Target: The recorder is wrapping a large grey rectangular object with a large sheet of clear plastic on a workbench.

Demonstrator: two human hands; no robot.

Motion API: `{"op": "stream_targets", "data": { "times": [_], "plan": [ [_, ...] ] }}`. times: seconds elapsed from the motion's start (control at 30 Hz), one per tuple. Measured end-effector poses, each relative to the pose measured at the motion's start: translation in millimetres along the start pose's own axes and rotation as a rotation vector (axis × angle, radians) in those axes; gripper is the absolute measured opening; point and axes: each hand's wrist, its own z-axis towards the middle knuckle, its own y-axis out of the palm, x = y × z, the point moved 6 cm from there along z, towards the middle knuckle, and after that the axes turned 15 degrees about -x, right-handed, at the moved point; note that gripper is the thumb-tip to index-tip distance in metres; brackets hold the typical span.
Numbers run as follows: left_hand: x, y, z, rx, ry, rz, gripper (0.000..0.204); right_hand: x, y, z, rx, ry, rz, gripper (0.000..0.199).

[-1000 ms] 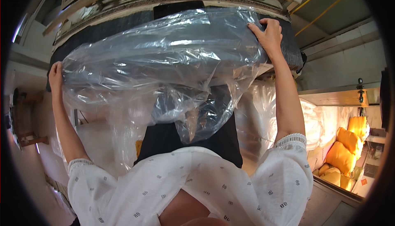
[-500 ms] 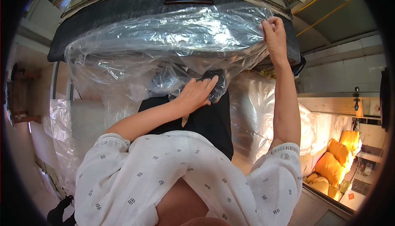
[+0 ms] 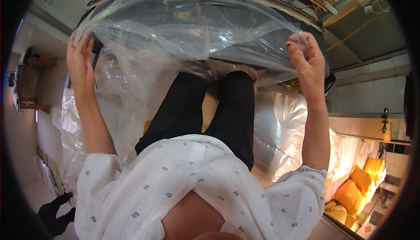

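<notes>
A large clear plastic sheet (image 3: 183,39) billows across the dark cloth-covered table (image 3: 245,10) in front of me, stretched between my two hands. At its left edge, my left hand (image 3: 82,63) is closed on the film, with the fingers pointing up and partly behind it. My right hand (image 3: 308,63) grips the opposite edge, its fingers curled around the bunched film and the thumb in front. The lower part of the film hangs over the table's near edge toward my knees.
More clear plastic sheeting (image 3: 280,126) lies at my right, and another crumpled length (image 3: 70,122) hangs at my left. Yellow stuffed bundles (image 3: 361,179) sit at the lower right. Yellow cables (image 3: 345,17) and a white plug (image 3: 364,0) are at the upper right.
My left hand has moved from my lap up to the sheet's left edge. The sheet is now raised and spread wider across the table. My right hand has shifted slightly right and nearer.
</notes>
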Motion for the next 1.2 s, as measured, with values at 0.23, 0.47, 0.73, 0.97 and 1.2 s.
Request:
{"op": "stream_targets", "data": {
  "times": [0.23,0.47,0.73,0.97,1.2],
  "plan": [
    [92.6,212.7,-61.4,-0.560,0.840,0.934,0.044,-37.6,32.0,-15.8,0.010,-0.062,-0.157,0.007],
    [85.1,319.7,-51.5,-1.475,0.484,0.385,0.014,-44.3,43.9,-29.5,-0.041,-0.045,-0.159,0.005],
    [103.8,185.5,81.4,-1.217,0.156,-0.236,0.033,131.0,16.8,-86.3,-0.229,0.321,-0.561,0.021],
    [48.5,114.3,130.6,-0.464,0.025,0.114,0.006,176.6,-251.6,-262.4,0.541,0.941,-1.351,0.027],
    [-148.1,-149.4,189.8,0.026,-0.298,0.285,0.006,-18.8,-305.2,-103.9,1.194,0.344,-1.532,0.024]
  ]
}}
